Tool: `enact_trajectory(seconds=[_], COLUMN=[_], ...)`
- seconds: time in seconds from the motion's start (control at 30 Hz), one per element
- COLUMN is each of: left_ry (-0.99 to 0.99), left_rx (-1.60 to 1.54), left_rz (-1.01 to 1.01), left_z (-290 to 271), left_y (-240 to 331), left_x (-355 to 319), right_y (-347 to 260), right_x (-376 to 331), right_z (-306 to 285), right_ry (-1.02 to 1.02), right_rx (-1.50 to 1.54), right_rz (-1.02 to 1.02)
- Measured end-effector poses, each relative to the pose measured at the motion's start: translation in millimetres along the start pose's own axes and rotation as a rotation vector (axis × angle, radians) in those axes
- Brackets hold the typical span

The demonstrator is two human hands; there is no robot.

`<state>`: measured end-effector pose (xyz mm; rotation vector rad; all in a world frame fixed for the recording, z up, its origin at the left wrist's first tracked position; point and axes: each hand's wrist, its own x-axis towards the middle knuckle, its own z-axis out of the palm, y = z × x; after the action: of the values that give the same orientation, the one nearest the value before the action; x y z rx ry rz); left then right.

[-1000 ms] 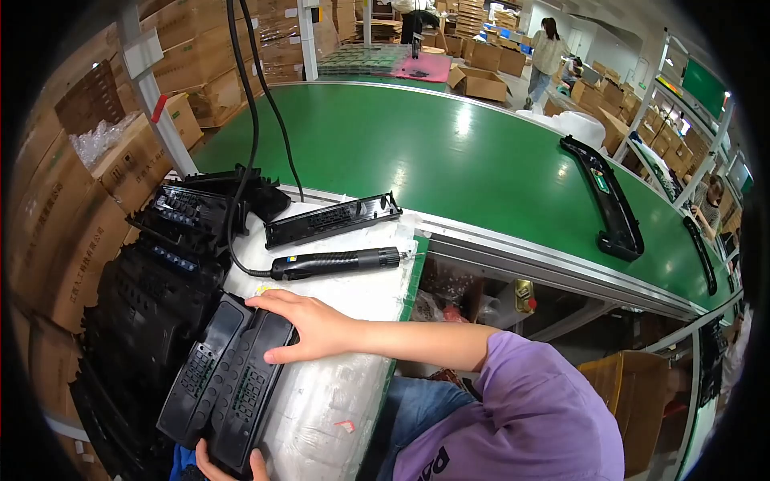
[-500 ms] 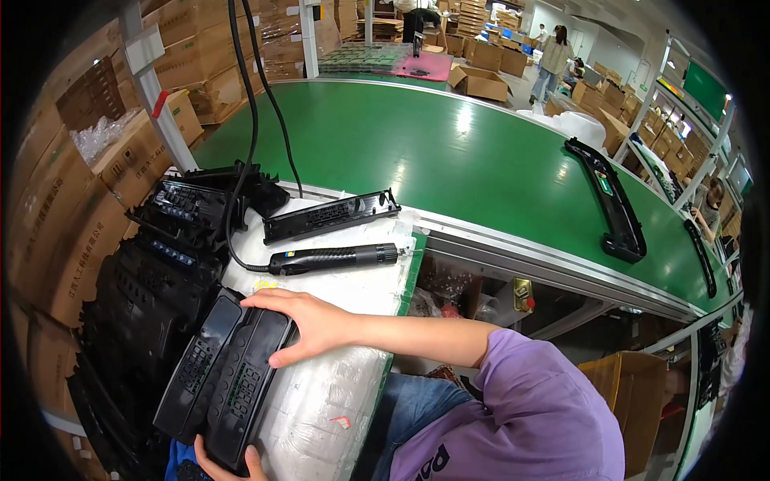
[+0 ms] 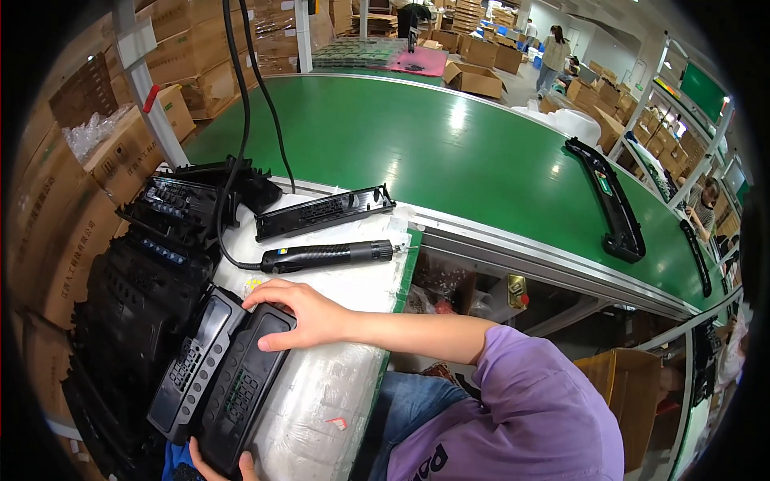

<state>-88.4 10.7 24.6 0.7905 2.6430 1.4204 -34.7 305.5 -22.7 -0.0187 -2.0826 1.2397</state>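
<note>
Electric screwdriver [image 3: 329, 255], black, corded, lying on a white-covered worktop [image 3: 313, 409]; landmark for all places below. Held button panel [image 3: 245, 389], black, long, with a row of round buttons and digit-shaped cut-outs: below and left of the screwdriver, set aslant. Right hand [image 3: 313, 317], just below the screwdriver: fingers and thumb moderately spread, gripping the panel's upper end. Left hand [image 3: 207, 471], well below the screwdriver, partly cut off by the frame: fingers on one side of the panel's lower end, thumb on the other. Companion button panel [image 3: 192, 365], similar, farther left of the screwdriver, close alongside the held one; whether the right fingertips touch it cannot be told. Black housings [image 3: 132, 293], piled, left of the screwdriver. Black tray-like part [image 3: 325, 213], just above the screwdriver. Green work surface [image 3: 345, 136], beyond the screwdriver, bearing a long black housing [image 3: 605, 200] far to its right.
</note>
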Motion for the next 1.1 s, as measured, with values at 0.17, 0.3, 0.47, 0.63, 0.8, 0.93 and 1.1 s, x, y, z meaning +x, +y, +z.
enact_trajectory(seconds=[0.17, 0.3, 0.47, 0.63, 0.8, 0.93, 1.1], left_ry=[0.014, 0.029, 0.042, 0.040, 0.040, 0.035, 0.032], left_rx=[0.060, 0.042, 0.052, 0.081, 0.075, 0.085, 0.100], left_rz=[0.078, 0.036, 0.051, 0.062, 0.048, 0.060, 0.047], left_z=[0, -1, -1, -3, -3, -4, -3], left_y=[-4, -1, 0, -3, -1, -2, 0], left_x=[0, -1, -2, -2, -1, 0, 0], right_y=[-1, -8, -3, -4, -8, -9, -7], right_x=[0, 2, 2, 3, 3, 3, 3], right_z=[-2, -7, -12, -16, -16, -16, -15], right_ry=[-0.029, -0.172, -0.230, -0.267, -0.204, -0.203, -0.207], right_rx=[0.092, 0.160, 0.038, 0.137, 0.189, 0.163, 0.135], right_rz=[0.095, 0.261, 0.167, 0.222, 0.248, 0.247, 0.252])
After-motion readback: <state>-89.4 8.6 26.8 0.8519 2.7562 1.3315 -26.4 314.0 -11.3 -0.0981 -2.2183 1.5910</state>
